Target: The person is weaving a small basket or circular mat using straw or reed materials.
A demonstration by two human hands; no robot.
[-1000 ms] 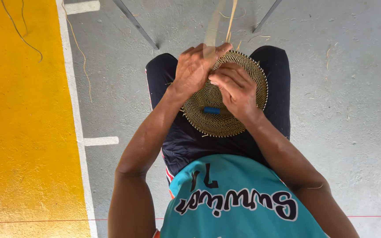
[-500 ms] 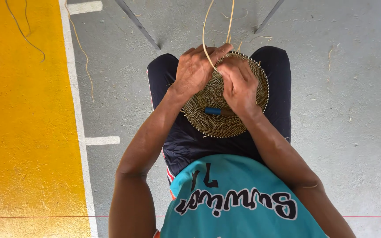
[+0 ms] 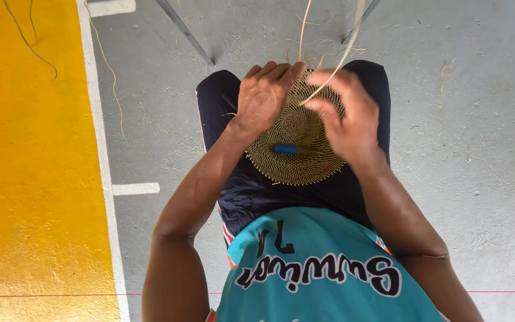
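Note:
A round, tan woven mat (image 3: 296, 158) rests on my lap, over dark shorts. A blue-handled tool (image 3: 285, 149) lies across its middle. My left hand (image 3: 266, 95) clasps the mat's far left edge, fingers curled over the rim. My right hand (image 3: 344, 116) pinches a thin pale straw strand (image 3: 335, 65) that runs from the mat's far edge up and away toward the top of the view. A second straw strand (image 3: 303, 33) rises beside it.
The floor under me is grey concrete (image 3: 478, 149), with a yellow painted area (image 3: 31, 179) on the left bordered by a white line (image 3: 99, 149). Two metal legs (image 3: 183, 30) slant in at the top. Loose straw bits lie scattered on the floor.
My right hand has lifted off the mat's rim and pulled the straw strand out to the right. My left hand stays on the mat's edge.

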